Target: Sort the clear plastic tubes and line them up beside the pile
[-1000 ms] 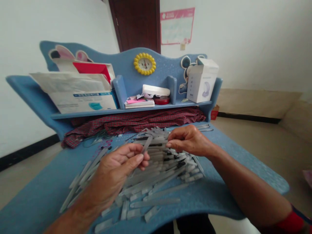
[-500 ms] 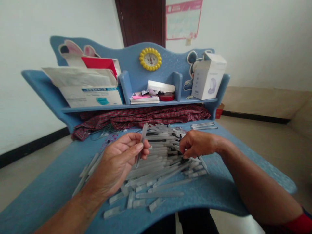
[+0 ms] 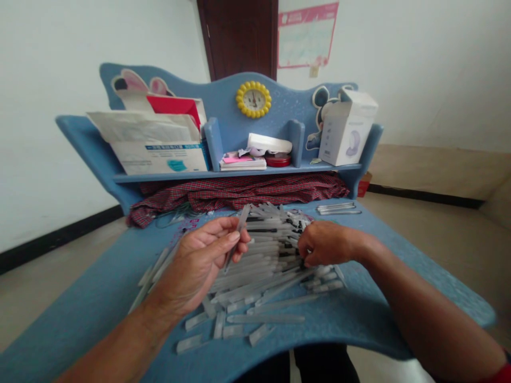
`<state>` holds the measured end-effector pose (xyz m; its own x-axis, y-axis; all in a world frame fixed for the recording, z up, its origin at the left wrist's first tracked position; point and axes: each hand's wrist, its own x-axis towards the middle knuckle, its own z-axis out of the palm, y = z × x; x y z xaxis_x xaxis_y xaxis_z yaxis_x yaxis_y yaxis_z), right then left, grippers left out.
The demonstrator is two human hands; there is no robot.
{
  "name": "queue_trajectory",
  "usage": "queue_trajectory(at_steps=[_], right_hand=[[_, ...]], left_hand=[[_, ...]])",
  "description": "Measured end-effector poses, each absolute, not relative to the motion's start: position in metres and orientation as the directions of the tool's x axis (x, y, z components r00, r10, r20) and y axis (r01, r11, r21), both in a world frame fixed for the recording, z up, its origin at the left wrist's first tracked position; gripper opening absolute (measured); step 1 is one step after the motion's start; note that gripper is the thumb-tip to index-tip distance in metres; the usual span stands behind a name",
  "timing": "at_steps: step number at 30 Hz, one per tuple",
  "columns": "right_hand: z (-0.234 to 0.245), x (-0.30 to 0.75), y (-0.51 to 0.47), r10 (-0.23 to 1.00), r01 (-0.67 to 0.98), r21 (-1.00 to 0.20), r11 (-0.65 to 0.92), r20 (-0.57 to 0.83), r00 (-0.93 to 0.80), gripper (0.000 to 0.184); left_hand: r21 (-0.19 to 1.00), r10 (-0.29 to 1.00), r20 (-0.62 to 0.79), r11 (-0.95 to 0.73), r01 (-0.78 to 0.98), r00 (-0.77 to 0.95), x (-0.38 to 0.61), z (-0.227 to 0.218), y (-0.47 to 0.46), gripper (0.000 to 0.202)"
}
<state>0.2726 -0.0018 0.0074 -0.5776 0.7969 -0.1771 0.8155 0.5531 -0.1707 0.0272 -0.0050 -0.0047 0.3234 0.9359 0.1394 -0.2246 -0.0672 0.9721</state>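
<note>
In the head view, the left hand (image 3: pixel 199 266) pinched a clear tube (image 3: pixel 241 219) between thumb and fingers, tilted above the pile of tubes (image 3: pixel 259 276) on the blue desk (image 3: pixel 99 287). The right hand (image 3: pixel 327 243) curled onto the pile; its grip could not be told.

Right hand (image 3: pixel 325 243) dropped onto strip pile (image 3: pixel 263 268), fingers curled in; left hand (image 3: pixel 199 266) tipped its strip (image 3: pixel 236 238) steeper.

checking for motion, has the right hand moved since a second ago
Yes. Against the yellow clock, the right hand has shifted rightward and down, now dipping into the pile of strips.
</note>
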Motion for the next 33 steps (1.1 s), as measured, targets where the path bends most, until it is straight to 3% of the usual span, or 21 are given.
queue_trajectory(at_steps=[6,17,24,33], right_hand=[[0.007,0.272,-0.004,0.841,0.860,-0.021,0.510,-0.200,-0.503,0.019],[0.009,0.267,-0.002,0.866,0.874,0.013,0.486,-0.140,-0.480,0.016],[0.005,0.254,-0.006,0.889,0.881,0.131,0.455,-0.122,-0.441,0.022],[0.000,0.251,-0.004,0.910,0.900,0.145,0.412,-0.106,-0.400,0.024]], left_hand=[[0.979,0.931,0.150,-0.092,-0.182,0.334,0.028,-0.004,-0.005,0.012],[0.994,0.947,0.076,-0.048,-0.095,0.312,0.031,-0.003,-0.008,0.015],[0.995,0.946,0.082,-0.060,-0.079,0.313,0.030,-0.006,-0.008,0.016],[0.994,0.943,0.103,-0.087,-0.062,0.316,0.031,-0.003,-0.008,0.016]])
